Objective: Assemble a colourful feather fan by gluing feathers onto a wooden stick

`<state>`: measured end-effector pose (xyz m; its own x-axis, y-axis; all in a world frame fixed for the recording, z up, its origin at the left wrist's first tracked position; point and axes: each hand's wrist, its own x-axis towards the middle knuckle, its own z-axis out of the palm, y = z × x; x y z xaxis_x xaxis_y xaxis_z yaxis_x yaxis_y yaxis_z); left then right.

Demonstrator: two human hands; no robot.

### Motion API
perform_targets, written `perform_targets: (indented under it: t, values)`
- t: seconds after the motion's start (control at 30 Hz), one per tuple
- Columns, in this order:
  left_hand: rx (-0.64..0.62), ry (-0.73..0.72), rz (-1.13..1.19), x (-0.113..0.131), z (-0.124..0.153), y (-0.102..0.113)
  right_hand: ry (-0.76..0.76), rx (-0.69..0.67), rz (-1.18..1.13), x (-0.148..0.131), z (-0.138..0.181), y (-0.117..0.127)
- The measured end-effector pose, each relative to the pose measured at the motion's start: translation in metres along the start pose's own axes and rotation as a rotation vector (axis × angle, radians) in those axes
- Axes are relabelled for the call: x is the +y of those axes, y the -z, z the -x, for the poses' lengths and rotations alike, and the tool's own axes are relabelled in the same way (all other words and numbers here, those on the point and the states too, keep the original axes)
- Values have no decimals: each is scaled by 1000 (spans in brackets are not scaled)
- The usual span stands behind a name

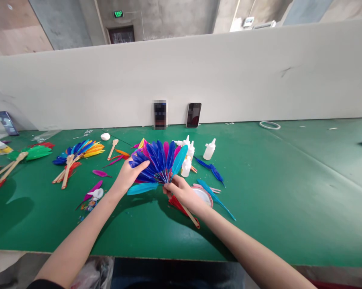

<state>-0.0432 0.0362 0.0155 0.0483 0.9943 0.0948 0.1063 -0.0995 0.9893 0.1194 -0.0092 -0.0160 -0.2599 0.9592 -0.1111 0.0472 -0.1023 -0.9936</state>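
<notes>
A feather fan (pixel 159 162) of dark blue, light blue and pink feathers is held up over the green table (pixel 289 192). My right hand (pixel 182 192) pinches the base of the fan, where the feathers meet; a wooden stick (pixel 190 215) runs down from there toward me, with red feathers beside it. My left hand (pixel 129 174) rests against the fan's left side, fingers closed on the outer blue feathers. A light blue feather (pixel 141 188) sticks out low on the left.
White glue bottles (pixel 209 149) stand behind the fan. Finished fans (pixel 78 154) and a green one (pixel 33 153) lie at left. Loose feathers (pixel 214 172), a round lid (pixel 203 195), two phones (pixel 194 114) against the white partition, and a tape ring (pixel 269 125) are about.
</notes>
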Motion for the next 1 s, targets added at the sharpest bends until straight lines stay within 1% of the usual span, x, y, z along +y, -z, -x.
perform_targets:
  t: [0.67,0.83,0.9,0.93,1.0]
  values:
    - [15,-22,1,1,0,-1,4,-8,-7,0,0,0]
    - [31,-29,-48,1,-1,0,21,-42,-74,-1,1,0]
    - [45,-77,-113,0,-2,1,27,-64,-122,0,0,0]
    - [69,-128,-162,-1,-3,2,33,-77,-148,1,0,1]
    - [163,-292,-301,-2,-3,4,49,-94,-205,4,-1,3]
